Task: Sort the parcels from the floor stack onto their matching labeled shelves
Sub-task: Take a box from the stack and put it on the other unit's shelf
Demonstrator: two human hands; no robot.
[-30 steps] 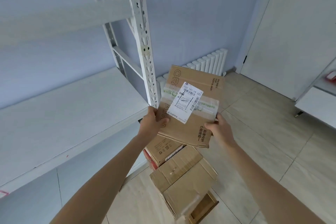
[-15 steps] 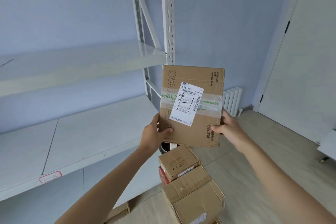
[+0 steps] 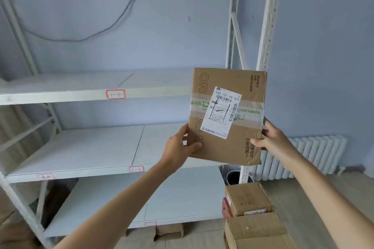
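I hold a flat brown cardboard parcel upright in front of the white shelving, its white shipping label marked "1-1" by hand facing me. My left hand grips its lower left edge, thumb on the front. My right hand grips the lower right edge. Behind it, the upper shelf carries a red-framed tag reading "1-1". The middle shelf has a tag reading "1-2". The floor stack of cardboard parcels stands at the lower right.
A perforated white upright of the rack rises just right of the parcel. A white radiator lines the wall to the right, with a dark bin by the post. Flattened cardboard lies under the lowest shelf.
The view has swung left and up to face the shelves, so their tags now show. The parcel stays gripped in both hands, raised higher and turned more upright.
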